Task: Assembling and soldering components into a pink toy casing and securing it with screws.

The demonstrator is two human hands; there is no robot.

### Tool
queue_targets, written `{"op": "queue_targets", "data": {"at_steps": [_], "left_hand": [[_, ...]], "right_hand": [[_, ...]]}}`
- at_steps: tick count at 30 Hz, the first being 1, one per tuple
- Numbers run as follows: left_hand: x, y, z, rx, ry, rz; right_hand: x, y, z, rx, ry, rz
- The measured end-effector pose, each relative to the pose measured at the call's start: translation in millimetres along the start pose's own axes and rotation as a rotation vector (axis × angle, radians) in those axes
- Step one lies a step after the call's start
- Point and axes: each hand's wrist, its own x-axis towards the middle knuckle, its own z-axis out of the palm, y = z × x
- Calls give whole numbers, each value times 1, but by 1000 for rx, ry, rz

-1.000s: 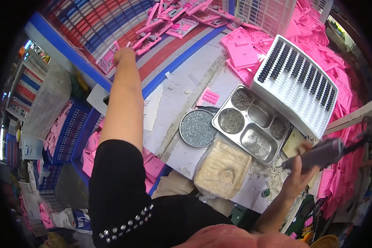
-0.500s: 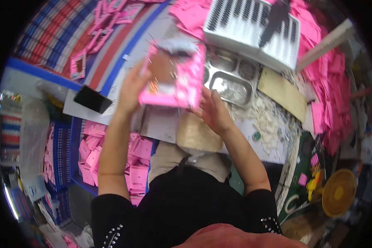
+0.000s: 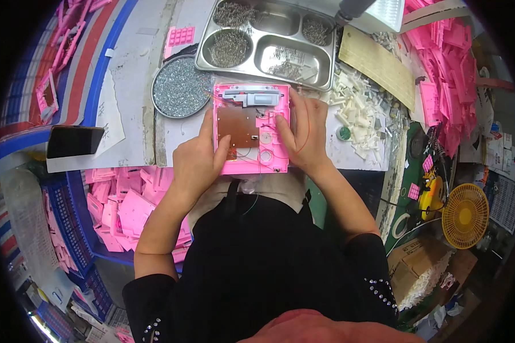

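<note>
Between my two hands is a pink plastic casing [image 3: 250, 166] at the near edge of the table, its inner side facing up. My left hand [image 3: 199, 157] grips its left edge, thumb over the rim by the brown circuit board [image 3: 237, 127]. On the opposite edge, my right hand [image 3: 306, 132] holds on with its thumb on the inside of the casing. A grey mechanism [image 3: 250, 98] lies across the top of the casing. Thin red wires [image 3: 267, 155] loop inside it, and one strays over my right hand. My fingers underneath are hidden.
Beyond the casing stand a round dish of small screws [image 3: 183, 87] and a metal compartment tray [image 3: 326, 52] holding springs and small parts. White plastic pieces [image 3: 355, 108] are strewn to the right. A phone [image 3: 74, 142] lies left, above a blue crate [image 3: 80, 206] of pink parts.
The casing has come down toward me and lies flatter and lower between my hands. My right hand, which was looser at its edge, now holds it. The view has also shifted.
</note>
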Motion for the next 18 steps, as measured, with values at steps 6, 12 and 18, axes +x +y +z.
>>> {"op": "queue_targets", "data": {"at_steps": [6, 12, 18], "left_hand": [[10, -5, 13, 141, -4, -3], [12, 6, -14, 48, 60, 134], [-4, 33, -7, -28, -234, 534]], "right_hand": [[17, 10, 1, -75, -50, -28], [14, 12, -10, -37, -103, 35], [-8, -23, -73, 609, -600, 695]]}}
